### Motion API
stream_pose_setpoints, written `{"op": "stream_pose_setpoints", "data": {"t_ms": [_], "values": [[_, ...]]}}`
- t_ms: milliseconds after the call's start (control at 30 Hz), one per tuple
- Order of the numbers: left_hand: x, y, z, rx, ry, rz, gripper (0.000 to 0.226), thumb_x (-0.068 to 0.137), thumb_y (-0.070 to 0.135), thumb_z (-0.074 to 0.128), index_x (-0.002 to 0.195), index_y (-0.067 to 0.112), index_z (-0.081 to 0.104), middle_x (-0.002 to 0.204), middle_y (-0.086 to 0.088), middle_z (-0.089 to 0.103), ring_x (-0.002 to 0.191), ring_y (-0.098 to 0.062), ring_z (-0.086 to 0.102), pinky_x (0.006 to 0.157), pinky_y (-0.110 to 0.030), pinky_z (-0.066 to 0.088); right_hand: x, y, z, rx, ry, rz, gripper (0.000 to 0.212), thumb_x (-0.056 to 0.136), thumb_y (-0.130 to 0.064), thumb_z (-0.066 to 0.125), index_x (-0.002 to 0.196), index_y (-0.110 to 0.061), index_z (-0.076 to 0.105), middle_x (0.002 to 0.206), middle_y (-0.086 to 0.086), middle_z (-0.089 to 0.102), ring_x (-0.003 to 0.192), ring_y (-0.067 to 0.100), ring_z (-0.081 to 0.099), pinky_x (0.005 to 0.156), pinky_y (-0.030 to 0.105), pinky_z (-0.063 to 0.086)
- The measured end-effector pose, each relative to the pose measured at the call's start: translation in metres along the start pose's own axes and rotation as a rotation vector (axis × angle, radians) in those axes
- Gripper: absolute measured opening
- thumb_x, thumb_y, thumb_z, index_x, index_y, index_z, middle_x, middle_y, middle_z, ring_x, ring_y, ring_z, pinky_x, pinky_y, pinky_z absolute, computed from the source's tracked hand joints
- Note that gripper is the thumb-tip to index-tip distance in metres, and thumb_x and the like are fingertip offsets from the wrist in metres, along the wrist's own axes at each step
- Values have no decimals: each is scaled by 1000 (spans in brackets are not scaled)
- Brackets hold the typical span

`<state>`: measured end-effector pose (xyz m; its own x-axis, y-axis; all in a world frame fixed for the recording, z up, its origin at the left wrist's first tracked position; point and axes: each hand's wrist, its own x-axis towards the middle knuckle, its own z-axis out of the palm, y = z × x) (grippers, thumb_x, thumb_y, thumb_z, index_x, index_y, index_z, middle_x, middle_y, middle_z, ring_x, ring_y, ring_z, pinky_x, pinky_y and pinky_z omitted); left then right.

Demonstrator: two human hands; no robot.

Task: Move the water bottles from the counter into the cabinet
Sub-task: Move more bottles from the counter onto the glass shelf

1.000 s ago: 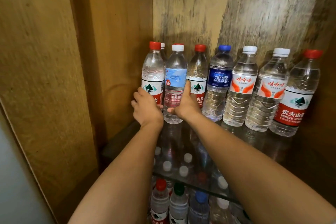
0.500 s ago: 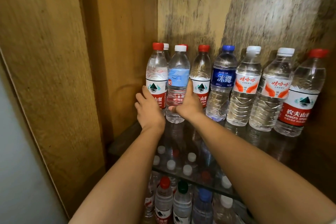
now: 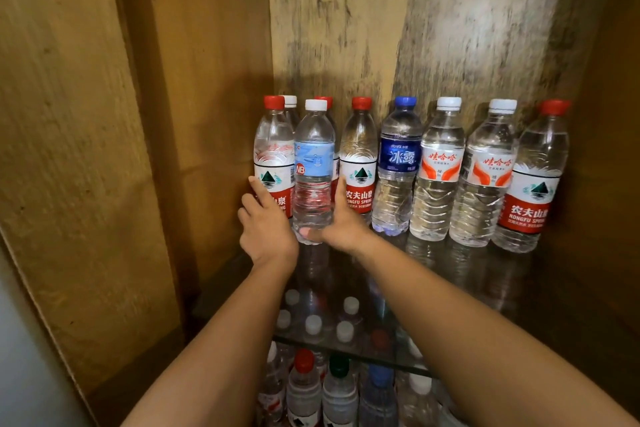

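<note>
Both hands are inside the cabinet [image 3: 207, 97], at the left end of a row of water bottles standing upright on its glass shelf [image 3: 467, 288]. The left hand [image 3: 266, 229] rests against the red-capped bottle [image 3: 274, 156] at the row's left end, fingers lying fairly straight along its lower label rather than wrapped round it. The right hand [image 3: 341, 224] cups the base of the light-blue-labelled bottle [image 3: 314, 170] just beside it, thumb across the front near the bottom and fingers running up its far side, so this bottle is grasped low. It stands slightly in front of its neighbours, between the two hands, and appears to be the one being seated in the row.

To the right of the right hand, five more bottles stand side by side: a second red-capped bottle [image 3: 360, 163] touching the fingers, a dark-blue-labelled bottle [image 3: 400, 163], two orange-labelled bottles [image 3: 440, 170], and a far red-capped bottle [image 3: 535, 184] well apart from the hands. A few caps show behind the left end, so a back row has begun. Below the forearms, a lower shelf [image 3: 329, 392] holds many more bottles.

The task looks well advanced, with much of the cabinet stocked. The counter is out of view, so how many bottles remain there cannot be told. Judging by the grip, letting go of the blue-labelled bottle is the step not yet done.
</note>
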<state>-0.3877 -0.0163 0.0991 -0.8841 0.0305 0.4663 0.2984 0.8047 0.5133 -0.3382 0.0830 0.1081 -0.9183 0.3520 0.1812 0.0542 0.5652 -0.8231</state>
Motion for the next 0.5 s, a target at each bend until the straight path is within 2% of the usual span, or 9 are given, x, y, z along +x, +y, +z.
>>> {"op": "stream_pose_setpoints", "data": {"t_ms": [67, 133, 200, 267, 367, 433, 500], "values": [[-3, 0, -5, -52, -51, -16, 96, 84, 31, 63, 146, 10, -8, 136, -17, 28, 123, -32, 35, 86, -43, 46, -19, 6, -7, 92, -69, 7, 119, 75, -19, 75, 144, -25, -22, 147, -2, 38, 136, 19, 32, 112, 34, 24], [-9, 0, -15, -136, -78, -36, 94, 84, 30, 63, 146, 9, -5, 139, -18, 29, 125, -34, 35, 91, -47, 43, -42, 6, -16, 95, -58, -18, 103, 75, -17, 74, 149, -23, 2, 142, -3, 43, 134, 18, 35, 113, 37, 27], [-22, 1, -28, -246, -63, -13, 82, 85, 22, 60, 147, 11, 8, 137, -16, 33, 125, -34, 37, 94, -48, 41, -69, 1, -24, 52, -18, -68, 76, 77, -16, 72, 141, -19, 32, 136, -2, 48, 128, 18, 43, 109, 37, 34], [-41, -1, -44, -378, -10, 77, 62, 85, 14, 58, 140, 14, 30, 131, -12, 42, 120, -30, 45, 93, -42, 41, -99, -5, -30, 35, 8, -99, 55, 80, -13, 70, 130, -16, 47, 130, 2, 53, 120, 18, 49, 104, 33, 40], [-86, -5, -76, -607, -8, 240, 38, 84, 4, 57, 119, 17, 54, 109, -3, 61, 94, -16, 58, 88, -31, 45, -156, -10, -37, 45, 53, -165, 34, 82, -9, 66, 115, -13, 59, 102, 0, 60, 94, 12, 58, 91, 29, 47], [-129, -13, -102, -743, -43, 319, 33, 84, 1, 57, 110, 21, 58, 90, 6, 64, 79, -2, 58, 82, -23, 48, -200, -10, -38, 59, 70, -220, 24, 83, -7, 64, 105, -17, 63, 83, -7, 62, 77, 5, 58, 79, 20, 49], [-176, -27, -129, -798, -29, 378, 31, 85, 2, 57, 108, 24, 59, 81, 12, 64, 74, 3, 58, 76, -16, 48, -245, -9, -31, 75, 59, -245, 21, 85, -8, 63, 94, -27, 64, 75, -11, 63, 71, 6, 60, 71, 21, 51]]}}
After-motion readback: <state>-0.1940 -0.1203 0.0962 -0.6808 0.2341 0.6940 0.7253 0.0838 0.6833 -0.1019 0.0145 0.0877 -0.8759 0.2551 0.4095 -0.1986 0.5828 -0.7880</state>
